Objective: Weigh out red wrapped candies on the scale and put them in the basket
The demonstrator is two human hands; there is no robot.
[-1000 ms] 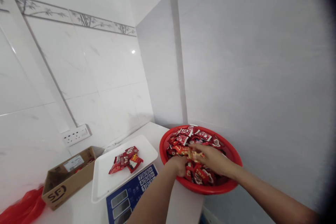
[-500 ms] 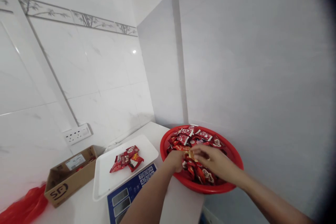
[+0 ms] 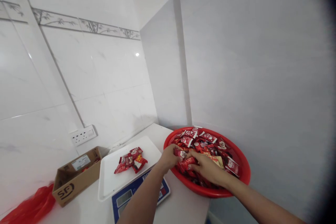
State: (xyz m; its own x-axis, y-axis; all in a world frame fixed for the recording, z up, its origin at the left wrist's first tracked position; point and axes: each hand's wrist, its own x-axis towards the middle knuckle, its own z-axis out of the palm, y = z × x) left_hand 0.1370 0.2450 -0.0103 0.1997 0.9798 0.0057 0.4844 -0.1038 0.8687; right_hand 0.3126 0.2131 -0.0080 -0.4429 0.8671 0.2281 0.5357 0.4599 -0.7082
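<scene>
A round red plastic basket full of small red candy packets stands at the table's corner. At its left side my left hand has its fingers curled round a red packet. My right hand is just right of it, over the packets, its thumb and fingers closed on another red packet. A yellow-and-red packet lies behind my right hand. Several red packets rest on the white tray of a blue scale, partly hidden by my left forearm.
An open cardboard box with a few red things inside stands left of the scale. A red plastic bag lies at the lower left. A socket strip is on the tiled wall, and a grey wall rises behind the basket.
My hands have shifted within the basket, and red packets now show at my fingers. The yellow-and-red packet lies farther right. The whole view has shifted slightly.
</scene>
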